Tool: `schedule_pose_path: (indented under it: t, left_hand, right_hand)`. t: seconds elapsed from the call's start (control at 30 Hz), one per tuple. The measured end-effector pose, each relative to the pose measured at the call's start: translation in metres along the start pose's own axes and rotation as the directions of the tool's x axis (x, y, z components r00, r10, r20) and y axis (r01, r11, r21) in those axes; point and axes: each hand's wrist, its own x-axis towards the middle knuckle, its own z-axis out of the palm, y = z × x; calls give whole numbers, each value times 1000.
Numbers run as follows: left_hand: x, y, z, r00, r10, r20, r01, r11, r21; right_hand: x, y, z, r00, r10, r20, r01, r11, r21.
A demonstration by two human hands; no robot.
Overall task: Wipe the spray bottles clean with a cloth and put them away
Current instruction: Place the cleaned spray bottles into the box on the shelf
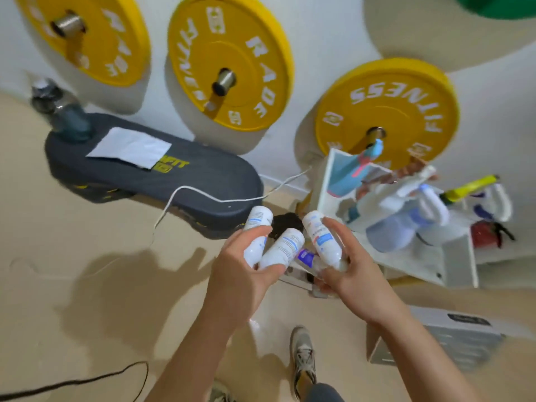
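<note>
I have three white bottles in hand and none of them is put away yet. My left hand (240,274) is curled round two of them side by side: the first bottle (256,227) lies under my thumb and forefinger on the outer side. The second bottle (282,248) is wedged against it nearer my other hand, with my fingertips wrapped over its lower part. My right hand (356,282) grips the third bottle (320,237), thumb along one side and fingers closed behind it. All three point their flat ends up and away from me, so their tops are buried in my palms and I cannot see them. A purple-labelled thing (306,256) shows between my hands, and I cannot tell whether my right fingers hold it too. The cloth (130,147) is in neither hand. It lies flat on the dark bench (203,175) by the wall, well apart from the bottles, so I judge the wiping is either not begun or broken off. The blur hides whether the bottles are clean. The white shelf (461,256) stands just beyond my right hand and holds other bottles, which looks to me the likely place for these. The putting away is yet to do.
</note>
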Motion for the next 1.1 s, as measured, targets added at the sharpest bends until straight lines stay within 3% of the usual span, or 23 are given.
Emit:
schedule_pose_path:
  t: [0.1, 0.2, 0.3, 0.37, 0.53, 0.73, 0.87, 1.0, 1.1]
  left_hand:
    - [8, 15, 44, 995, 73, 73, -76, 996, 50]
    - [19, 24, 89, 975, 123, 184, -163, 962, 217]
    - [38, 29, 131, 971, 83, 225, -172, 895, 412]
    - [53, 31, 154, 973, 26, 230, -145, 845, 514]
    - [100, 31, 195, 977, -54, 208, -150, 525, 838]
    - [143, 37, 222, 959, -217, 182, -101, 338, 936]
    - [155, 53, 234, 968, -161, 191, -148, 244, 958]
    - [157, 54, 236, 978, -82, 191, -167, 235, 958]
    - [146, 45, 233, 978, 10, 207, -199, 329, 923]
  right_hand:
    - [-6, 16, -46, 996, -83, -39, 74, 980, -185]
    - [-7, 35, -90, 1000, -18, 14, 22, 924, -383]
    - [10, 53, -116, 996, 19, 90, 37, 814, -580]
    - [28, 63, -121, 989, 32, 145, 64, 793, -606]
    - [77, 87, -130, 968, 46, 248, 120, 781, -613]
    - [107, 106, -132, 962, -30, 272, 203, 746, -634]
    - [112, 110, -130, 966, -65, 251, 220, 713, -665]
    - [119, 113, -127, 971, -86, 224, 219, 695, -685]
    - [119, 115, -128, 976, -130, 176, 216, 690, -691]
